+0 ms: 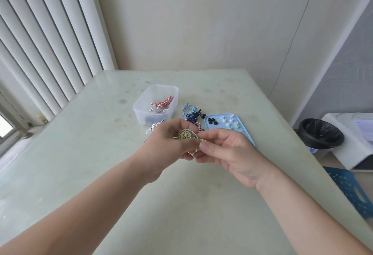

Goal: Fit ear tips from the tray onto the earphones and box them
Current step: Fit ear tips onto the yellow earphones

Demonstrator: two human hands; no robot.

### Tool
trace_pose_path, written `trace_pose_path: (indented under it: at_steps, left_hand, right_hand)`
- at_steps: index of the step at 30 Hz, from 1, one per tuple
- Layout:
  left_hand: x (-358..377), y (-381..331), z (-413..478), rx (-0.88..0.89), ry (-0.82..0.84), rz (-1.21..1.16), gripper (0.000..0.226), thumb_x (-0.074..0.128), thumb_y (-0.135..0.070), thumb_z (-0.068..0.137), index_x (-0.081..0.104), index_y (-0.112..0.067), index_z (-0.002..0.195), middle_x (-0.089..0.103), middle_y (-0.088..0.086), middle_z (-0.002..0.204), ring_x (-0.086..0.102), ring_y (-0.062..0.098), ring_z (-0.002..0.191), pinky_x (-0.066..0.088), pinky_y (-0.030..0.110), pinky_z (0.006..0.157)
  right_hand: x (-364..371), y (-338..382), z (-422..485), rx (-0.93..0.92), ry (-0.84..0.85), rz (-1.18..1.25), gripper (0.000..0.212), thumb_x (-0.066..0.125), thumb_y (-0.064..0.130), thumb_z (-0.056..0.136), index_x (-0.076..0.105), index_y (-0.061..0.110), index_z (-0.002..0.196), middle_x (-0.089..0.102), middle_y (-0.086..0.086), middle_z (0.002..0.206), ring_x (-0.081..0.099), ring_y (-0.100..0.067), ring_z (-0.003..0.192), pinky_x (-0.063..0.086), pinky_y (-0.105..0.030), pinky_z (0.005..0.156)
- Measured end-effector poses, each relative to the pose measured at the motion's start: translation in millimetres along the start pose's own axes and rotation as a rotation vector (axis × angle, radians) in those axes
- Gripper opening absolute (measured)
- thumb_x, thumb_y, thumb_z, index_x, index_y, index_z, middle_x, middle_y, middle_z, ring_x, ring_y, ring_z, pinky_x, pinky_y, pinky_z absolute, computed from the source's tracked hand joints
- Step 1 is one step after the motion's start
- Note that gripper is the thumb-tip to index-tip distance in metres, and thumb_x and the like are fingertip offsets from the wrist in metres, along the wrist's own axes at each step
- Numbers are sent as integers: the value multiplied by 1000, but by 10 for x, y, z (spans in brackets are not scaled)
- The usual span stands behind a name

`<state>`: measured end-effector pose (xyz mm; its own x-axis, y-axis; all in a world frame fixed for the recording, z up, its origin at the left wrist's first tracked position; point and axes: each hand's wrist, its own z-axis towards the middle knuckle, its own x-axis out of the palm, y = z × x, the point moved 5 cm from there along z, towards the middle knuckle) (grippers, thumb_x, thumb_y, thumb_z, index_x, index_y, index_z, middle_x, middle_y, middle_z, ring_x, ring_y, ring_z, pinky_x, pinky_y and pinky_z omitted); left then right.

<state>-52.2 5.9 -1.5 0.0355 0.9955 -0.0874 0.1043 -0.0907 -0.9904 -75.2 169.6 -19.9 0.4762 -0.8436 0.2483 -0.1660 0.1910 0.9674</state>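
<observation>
My left hand (167,145) grips a coiled yellow-green earphone bundle (184,134) above the table's middle. My right hand (224,151) pinches a small yellow-green piece (202,141) at the bundle's right edge; whether it is an ear tip or the earbud I cannot tell. Behind the hands lies a light blue tray (247,131) with black, white and green ear tips (212,121). A clear plastic box (155,104) at the back holds a red-and-white earphone coil (163,103). Blue earphones (190,111) lie between box and tray, and a white coil (151,129) peeks out behind my left hand.
The pale green table (101,153) stands against a wall, with window blinds at the left. Off the table's right edge are a black-lined bin (321,133), a white appliance (355,143) and a blue stool (351,190).
</observation>
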Motion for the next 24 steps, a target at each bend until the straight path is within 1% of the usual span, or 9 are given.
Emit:
trace_pose_path:
  at_steps: [3,6,9,11,15,17,19,21,24]
  left_hand:
    - [53,38,92,47,-63,107,14,81,-9,85,72,-15,95,74,3,83,70,21,72,63,34,70]
    - [64,108,192,128,-138,233,15,83,-20,85,73,-29,92,75,-3,90,72,25,80,64,37,74]
    - [110,142,242,263,-131,283,27,76,-10,88,75,-34,100,74,-12,100,71,14,92,59,38,84]
    - [161,190,296,300,-122,291,26,73,-8,89,77,-32,97,73,-8,98,71,16,89,59,40,79]
    - [186,315,363,251,-125,160,15,77,-10,91,78,-25,93,74,5,82,68,32,71,59,48,65]
    - [167,360,387,223,-131,83,11,79,-10,90,77,-20,91,76,5,78,68,28,68,59,47,68]
    - [143,391,399,218,-131,37,11,79,-10,90,77,-21,88,78,2,79,69,22,71,59,46,70]
    - [128,435,395,218,-115,0,12,78,-11,91,77,-22,95,78,1,84,73,22,78,60,50,76]
    - [127,505,374,216,-108,15,22,76,-14,94,76,-29,111,77,4,90,73,29,87,59,58,85]
  right_hand:
    - [-122,-3,111,27,-76,-36,19,70,1,88,70,-5,106,74,-20,89,71,-29,74,60,-34,71]
    - [-228,-30,236,97,-86,-26,16,68,-2,90,69,-9,105,71,-19,86,68,-27,66,59,-33,64]
    - [-278,-50,328,131,-96,2,14,69,-3,89,70,-6,103,70,-16,81,66,-25,63,58,-32,61]
    - [-332,-107,391,130,-119,12,13,71,-3,87,69,-3,100,71,-16,80,66,-26,63,58,-31,60]
    - [-412,-162,407,121,-145,55,18,72,5,84,70,-2,100,73,-20,83,70,-26,70,60,-30,64]
    - [-431,-170,394,127,-110,96,25,71,5,81,71,-3,105,74,-23,92,72,-29,80,61,-32,73]
    - [-432,-177,375,118,-78,101,29,67,-5,84,70,-3,112,74,-22,100,73,-29,89,61,-34,79]
    - [-421,-196,364,100,-79,67,29,62,-13,87,70,-2,113,75,-19,101,74,-28,89,61,-33,79]
    - [-407,-220,355,92,-107,42,23,64,-8,87,72,-2,108,75,-20,95,74,-27,83,61,-31,74]
